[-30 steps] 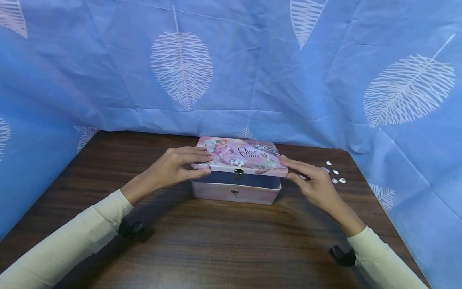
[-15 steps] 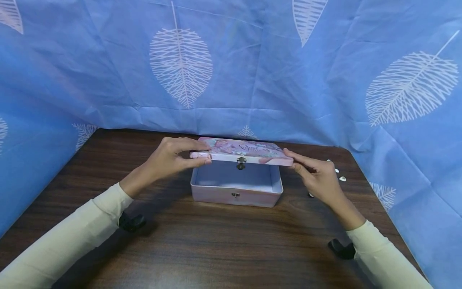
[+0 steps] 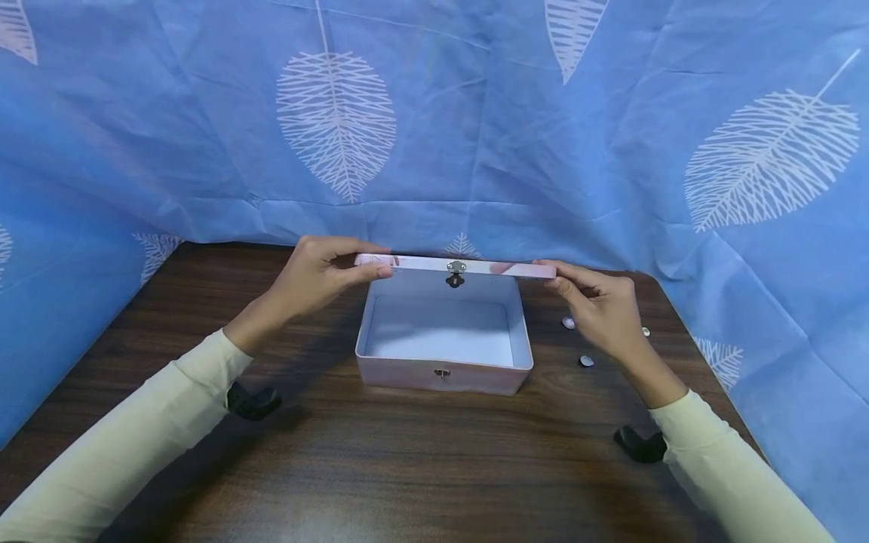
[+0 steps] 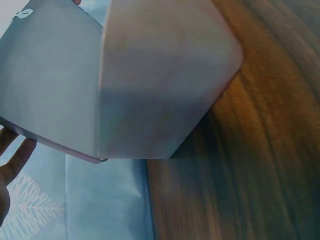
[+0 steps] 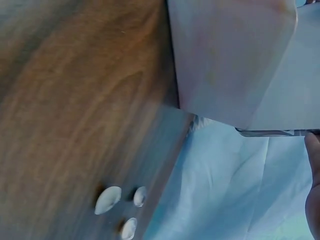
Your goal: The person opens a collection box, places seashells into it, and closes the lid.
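A pink hinged box (image 3: 407, 369) stands on the wooden table, its lid (image 3: 428, 263) raised at the front and seen nearly edge-on. Inside, the pale interior shows no contents. My left hand (image 3: 308, 279) pinches the lid's left front corner between thumb and fingers. At the opposite corner, my right hand (image 3: 604, 309) grips the lid the same way. A metal clasp (image 3: 455, 274) hangs from the lid's front edge, above the small catch (image 3: 442, 372) on the box front. In the left wrist view, the lid's underside (image 4: 50, 75) tilts up from the box's side wall (image 4: 160, 85).
Several small shell-like pieces lie right of the box, among them one near the box (image 3: 587, 361) and another (image 3: 568, 323); the right hand hides some. A blue leaf-print cloth (image 3: 434, 136) hangs behind the table (image 3: 407, 467).
Both hands have lifted the lid's front edge upward, swinging it from slightly ajar to roughly level with my view. The box interior has come into sight, while the box itself stays put.
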Demonstrator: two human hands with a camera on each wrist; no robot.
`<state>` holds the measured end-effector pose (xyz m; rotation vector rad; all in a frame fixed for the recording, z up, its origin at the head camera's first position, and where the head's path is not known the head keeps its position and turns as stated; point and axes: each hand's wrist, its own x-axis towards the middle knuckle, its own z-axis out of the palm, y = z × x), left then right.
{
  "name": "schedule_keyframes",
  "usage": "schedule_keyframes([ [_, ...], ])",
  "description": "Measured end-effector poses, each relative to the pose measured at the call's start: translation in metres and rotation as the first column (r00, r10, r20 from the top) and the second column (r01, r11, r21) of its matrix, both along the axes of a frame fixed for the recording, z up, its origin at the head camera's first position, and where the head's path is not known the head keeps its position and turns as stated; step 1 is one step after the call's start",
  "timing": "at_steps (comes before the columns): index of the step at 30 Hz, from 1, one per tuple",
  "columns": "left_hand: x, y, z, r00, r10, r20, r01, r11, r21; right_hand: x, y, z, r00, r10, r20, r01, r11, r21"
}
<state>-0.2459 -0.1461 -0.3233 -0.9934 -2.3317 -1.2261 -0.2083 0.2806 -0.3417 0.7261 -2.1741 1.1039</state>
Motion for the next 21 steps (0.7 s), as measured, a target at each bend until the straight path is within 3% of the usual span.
schedule_keyframes([
  [3,-0.003,0.0,0.003,0.999,0.013,0.051,-0.014,1.0,0.019,-0.004,-0.002,0.003,0.999,0.011,0.044,-0.008,0.997,-0.08],
  [8,-0.009,-0.001,0.005,0.99,0.01,0.14,-0.021,0.997,0.074,-0.011,-0.006,0.01,0.984,0.105,0.143,-0.066,0.965,-0.256],
  [11,-0.013,0.0,0.006,0.984,0.003,0.177,-0.021,0.995,0.097,-0.015,-0.006,0.015,0.981,0.093,0.172,-0.046,0.965,-0.259],
  [17,-0.02,0.003,0.008,0.982,0.019,0.188,-0.039,0.994,0.101,-0.024,-0.007,0.024,0.975,0.041,0.22,0.013,0.972,-0.235],
  [21,-0.023,0.003,0.008,0.978,0.019,0.206,-0.047,0.99,0.131,-0.029,-0.006,0.029,0.969,-0.03,0.244,0.071,0.984,-0.161],
])
